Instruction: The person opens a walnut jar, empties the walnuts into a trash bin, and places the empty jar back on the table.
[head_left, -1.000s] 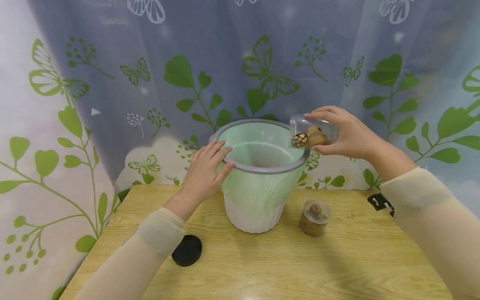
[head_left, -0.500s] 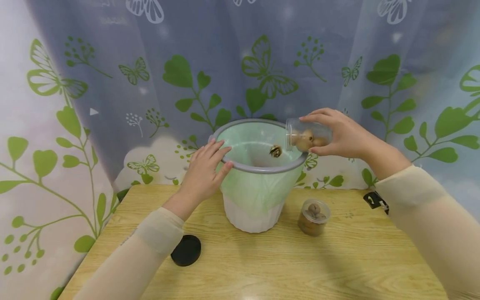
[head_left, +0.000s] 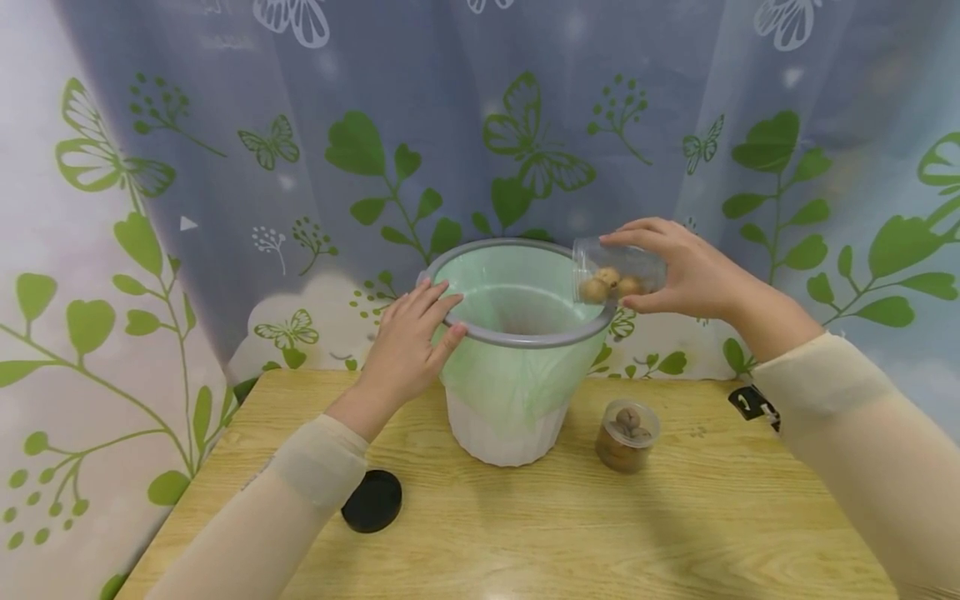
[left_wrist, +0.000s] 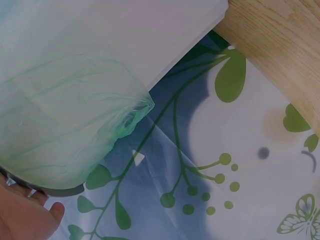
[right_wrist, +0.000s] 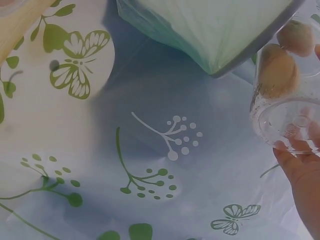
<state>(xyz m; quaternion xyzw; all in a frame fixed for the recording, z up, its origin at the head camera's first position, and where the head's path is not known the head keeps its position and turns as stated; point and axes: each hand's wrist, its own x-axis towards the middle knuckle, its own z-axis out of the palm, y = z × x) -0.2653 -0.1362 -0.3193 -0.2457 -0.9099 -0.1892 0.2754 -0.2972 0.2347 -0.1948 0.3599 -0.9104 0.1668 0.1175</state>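
Note:
In the head view my right hand (head_left: 693, 271) grips a clear jar (head_left: 585, 258) lying on its side, its mouth over the right rim of the bin. Several round tan nuts (head_left: 595, 290) lie inside it. The white bin (head_left: 506, 433) has a grey rim and a pale green liner (head_left: 517, 375). My left hand (head_left: 408, 342) rests on the bin's left rim with fingers spread. The right wrist view shows the jar's base (right_wrist: 290, 125) against my right hand (right_wrist: 302, 182). At the lower left of the left wrist view, my left hand (left_wrist: 30, 215) touches the rim.
A small open tub (head_left: 627, 437) with brown nuts stands right of the bin on the wooden table (head_left: 525, 533). A black round lid (head_left: 372, 501) lies at the front left. Near the right sleeve is a small black item (head_left: 748, 403). A patterned curtain (head_left: 450, 108) hangs behind.
A dark, cracked nut has left the jar and dropped into the bin, out of sight. The jar has shifted slightly left, and the nuts inside have rolled toward its mouth. My left hand stays put.

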